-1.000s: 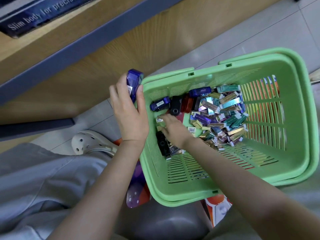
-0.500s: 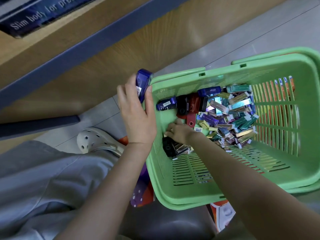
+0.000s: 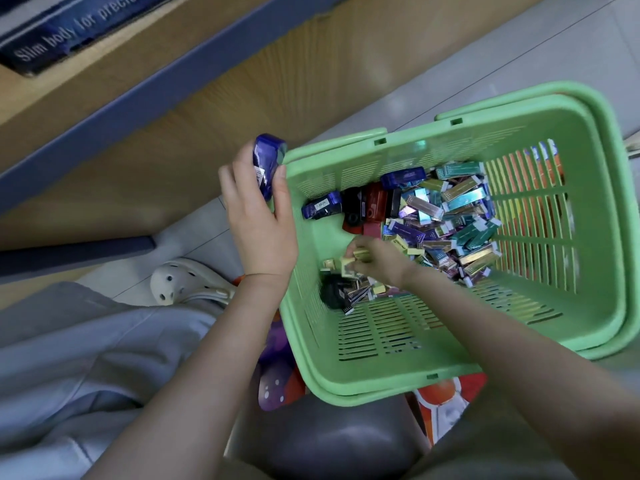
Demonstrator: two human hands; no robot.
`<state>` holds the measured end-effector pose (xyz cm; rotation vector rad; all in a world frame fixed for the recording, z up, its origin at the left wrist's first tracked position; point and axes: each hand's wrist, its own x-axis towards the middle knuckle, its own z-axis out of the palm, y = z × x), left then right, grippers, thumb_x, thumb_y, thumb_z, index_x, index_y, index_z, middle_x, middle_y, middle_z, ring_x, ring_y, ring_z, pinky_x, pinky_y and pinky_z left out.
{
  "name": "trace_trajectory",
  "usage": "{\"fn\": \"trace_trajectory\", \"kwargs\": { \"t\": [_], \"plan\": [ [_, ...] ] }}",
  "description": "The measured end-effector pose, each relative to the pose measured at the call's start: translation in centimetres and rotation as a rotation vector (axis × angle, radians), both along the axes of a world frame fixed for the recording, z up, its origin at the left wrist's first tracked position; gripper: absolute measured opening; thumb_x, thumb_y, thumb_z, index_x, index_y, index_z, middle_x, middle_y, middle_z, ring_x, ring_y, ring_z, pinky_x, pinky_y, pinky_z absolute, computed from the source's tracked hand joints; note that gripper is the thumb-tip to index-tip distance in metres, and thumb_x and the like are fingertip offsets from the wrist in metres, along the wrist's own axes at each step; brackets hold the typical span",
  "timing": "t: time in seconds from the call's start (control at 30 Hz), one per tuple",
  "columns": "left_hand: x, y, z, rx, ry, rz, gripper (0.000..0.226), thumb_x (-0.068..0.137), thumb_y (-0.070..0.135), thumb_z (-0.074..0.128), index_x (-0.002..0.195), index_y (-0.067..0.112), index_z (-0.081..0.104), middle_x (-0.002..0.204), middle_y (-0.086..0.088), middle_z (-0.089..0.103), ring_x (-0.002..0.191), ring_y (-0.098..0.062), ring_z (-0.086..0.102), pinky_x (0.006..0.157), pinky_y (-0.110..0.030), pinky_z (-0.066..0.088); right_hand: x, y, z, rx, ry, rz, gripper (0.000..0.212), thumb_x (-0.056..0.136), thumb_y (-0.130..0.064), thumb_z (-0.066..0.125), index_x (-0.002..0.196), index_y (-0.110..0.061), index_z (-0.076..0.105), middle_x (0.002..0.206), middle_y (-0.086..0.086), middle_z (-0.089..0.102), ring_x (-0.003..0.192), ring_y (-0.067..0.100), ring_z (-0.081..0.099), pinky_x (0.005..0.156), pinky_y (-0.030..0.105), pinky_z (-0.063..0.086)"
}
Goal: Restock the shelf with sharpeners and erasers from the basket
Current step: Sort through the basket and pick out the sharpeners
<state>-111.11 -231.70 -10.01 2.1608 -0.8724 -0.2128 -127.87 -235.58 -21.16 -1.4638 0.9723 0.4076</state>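
Note:
A green plastic basket point(image 3: 450, 368) sits in front of me on the floor. Inside lies a heap of small foil-wrapped erasers point(image 3: 457, 216) beside several blue, black and red sharpeners point(image 3: 360, 206). My left hand point(image 3: 259, 220) is just outside the basket's left rim and grips a blue sharpener point(image 3: 266, 164). My right hand point(image 3: 377, 261) is down inside the basket, fingers curled round a few gold-wrapped erasers point(image 3: 346, 265). A black sharpener point(image 3: 332, 292) lies below that hand.
A wooden shelf unit with grey edging point(image 3: 166, 84) runs across the upper left, with a dark printed box point(image 3: 69, 32) on it. My grey trouser leg point(image 3: 86, 358) and a white clog point(image 3: 187, 282) are at the left. Grey tiled floor point(image 3: 519, 64) lies beyond the basket.
My right hand has closed on gold-wrapped erasers and lifted them slightly off the basket floor. The left hand still holds the blue sharpener in about the same place.

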Motion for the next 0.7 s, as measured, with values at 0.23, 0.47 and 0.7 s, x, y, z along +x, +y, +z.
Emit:
{"fn": "trace_trajectory", "kwargs": {
  "t": [0.23,0.47,0.7],
  "plan": [
    [0.1,0.1,0.1,-0.045,0.121,0.043,0.033,0.095,0.014,0.050,0.125,-0.001,0.050,0.104,-0.008,0.050,0.086,0.007,0.041,0.082,-0.006,0.034,-5.1,-4.1,2.3,-0.738,0.484,0.661,0.037,0.093,-0.022,0.055,0.128,-0.013,0.045,0.130,0.011,0.047,0.125,0.030,0.041,0.107,0.040,0.033],
    [-2.1,3.8,1.5,-0.167,0.378,0.235,0.020,0.098,0.003,0.046,0.116,0.010,0.044,0.090,0.015,0.050,0.079,0.013,0.050,0.077,-0.006,0.037,0.4,1.6,1.0,-0.213,0.108,0.407,0.079,0.088,-0.031,0.064,0.149,-0.012,0.017,0.153,0.010,0.025,0.140,0.025,0.026,0.114,0.034,0.022],
    [-3.8,6.0,0.6,-0.179,0.478,0.402,0.022,0.092,0.024,0.046,0.113,0.019,0.046,0.091,0.011,0.054,0.076,0.007,0.052,0.076,-0.010,0.040,2.5,4.1,-1.3,-0.272,0.179,0.502,0.086,0.078,-0.032,0.075,0.145,-0.008,0.027,0.138,0.013,0.036,0.130,0.028,0.032,0.109,0.038,0.030]
  ]
}}
